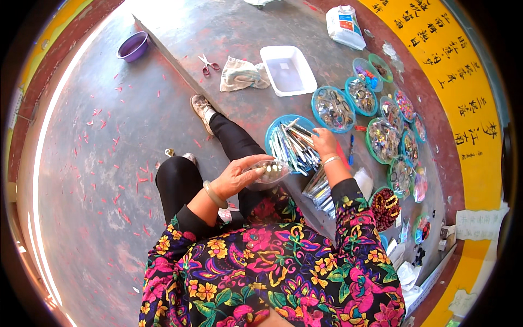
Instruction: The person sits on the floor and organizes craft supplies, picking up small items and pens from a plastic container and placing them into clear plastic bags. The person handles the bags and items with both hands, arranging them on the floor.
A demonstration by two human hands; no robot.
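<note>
Surface: grey concrete step [239, 32] ran past a yellow sign [463, 82] with dark characters.
Package: white bag [345, 26] lay beyond the white tray [287, 70].
Left hand [237, 177]: grasped a clear plastic bag [269, 173] of beads, its long axis crosswise, just before the blue dish [278, 131].
Right hand [324, 143]: fingers closed on packets in the blue dish.

Your left hand [235, 177]: clear glossy plastic bag [268, 173], smooth jade-like bangle [214, 194] | your right hand [323, 143]: shiny metal bangle [330, 160], glossy plastic plate [278, 128] | tray [287, 70]: smooth white plastic | rag [242, 74]: crumpled cloth | floor [109, 163]: rough matt concrete
</note>
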